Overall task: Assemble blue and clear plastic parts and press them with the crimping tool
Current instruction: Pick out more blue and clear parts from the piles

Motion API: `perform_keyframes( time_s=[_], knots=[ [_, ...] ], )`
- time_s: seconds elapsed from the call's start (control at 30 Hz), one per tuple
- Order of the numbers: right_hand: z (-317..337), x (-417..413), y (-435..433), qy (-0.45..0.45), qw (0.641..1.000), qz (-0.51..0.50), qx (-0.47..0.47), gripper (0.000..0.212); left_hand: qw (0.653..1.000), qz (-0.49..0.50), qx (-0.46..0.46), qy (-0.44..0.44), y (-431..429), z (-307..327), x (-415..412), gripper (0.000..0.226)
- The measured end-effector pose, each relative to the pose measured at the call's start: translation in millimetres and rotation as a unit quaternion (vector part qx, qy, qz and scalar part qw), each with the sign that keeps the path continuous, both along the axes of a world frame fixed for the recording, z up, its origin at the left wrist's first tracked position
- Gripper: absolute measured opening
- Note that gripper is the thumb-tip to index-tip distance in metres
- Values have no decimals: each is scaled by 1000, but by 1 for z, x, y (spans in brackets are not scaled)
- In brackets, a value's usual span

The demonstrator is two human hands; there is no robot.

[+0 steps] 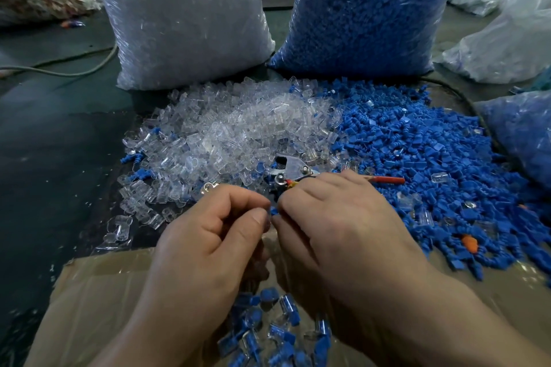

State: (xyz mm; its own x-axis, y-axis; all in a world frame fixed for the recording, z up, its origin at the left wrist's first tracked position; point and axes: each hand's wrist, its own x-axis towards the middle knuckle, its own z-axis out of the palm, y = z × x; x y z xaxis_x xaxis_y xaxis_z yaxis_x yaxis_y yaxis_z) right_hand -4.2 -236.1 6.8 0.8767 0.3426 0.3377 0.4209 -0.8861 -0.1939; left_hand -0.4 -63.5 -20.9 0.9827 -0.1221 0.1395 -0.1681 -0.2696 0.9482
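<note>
My left hand (208,235) and my right hand (337,223) meet fingertip to fingertip over the near edge of the piles. Between the fingertips a small blue part (273,211) shows, pinched by both hands; any clear part there is hidden. The metal crimping tool (293,171) with a red handle (387,180) lies just beyond my right hand on the parts. A heap of clear plastic parts (226,140) lies to the left and a heap of blue parts (417,152) to the right.
A cardboard box (98,292) below my hands holds several assembled blue-and-clear pieces (274,334). Behind the heaps stand a large bag of clear parts (182,18) and a large bag of blue parts (366,12). More bags lie at the right edge.
</note>
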Motion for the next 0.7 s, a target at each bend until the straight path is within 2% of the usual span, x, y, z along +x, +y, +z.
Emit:
perform_keyframes(
  time_s=[0.07, 0.13, 0.27, 0.37, 0.4, 0.43, 0.47, 0.5, 0.53, 0.57, 0.6, 0.67, 0.7],
  knots=[
    [0, -1, -1, 3, 1000, 10, 17, 27, 999, -10, -39, 14, -2, 5, -1, 6],
    [1, 0, -1, 0, 1000, 24, 17, 26, 996, -10, -67, 50, 1, 8, 0, 22],
    [6, -4, 4, 2, 998, 58, 25, 27, 997, -40, 24, 63, 10, 8, 6, 52],
    [9, -9, 9, 79, 990, 38, 114, 29, 998, -54, -10, 35, 14, 9, 7, 54],
    [11, -11, 11, 150, 971, 19, 187, 30, 997, -65, -29, 25, 14, 8, 6, 54],
    [14, -12, 12, 242, 922, 8, 301, 29, 996, -77, -39, 8, 14, 7, 5, 52],
    [17, -13, 13, 342, 837, -3, 426, 25, 995, -94, -41, -13, 14, 8, 4, 47],
    [20, -13, 11, 429, 748, -13, 506, 23, 992, -116, -46, -32, 13, 10, 2, 40],
    [23, -12, 8, 477, 701, -10, 531, 23, 988, -138, -48, -47, 14, 12, 0, 34],
    [24, -12, 4, 492, 709, -10, 505, 25, 986, -152, -40, -56, 15, 14, -1, 30],
    [23, -10, 0, 481, 752, -20, 451, 28, 986, -156, -11, -59, 18, 16, 0, 30],
    [19, -6, -8, 371, 886, -54, 274, 33, 983, -133, 103, -71, 26, 19, 6, 31],
    [15, -4, -11, 302, 932, -77, 184, 36, 977, -114, 162, -83, 30, 19, 9, 27]
  ],
)
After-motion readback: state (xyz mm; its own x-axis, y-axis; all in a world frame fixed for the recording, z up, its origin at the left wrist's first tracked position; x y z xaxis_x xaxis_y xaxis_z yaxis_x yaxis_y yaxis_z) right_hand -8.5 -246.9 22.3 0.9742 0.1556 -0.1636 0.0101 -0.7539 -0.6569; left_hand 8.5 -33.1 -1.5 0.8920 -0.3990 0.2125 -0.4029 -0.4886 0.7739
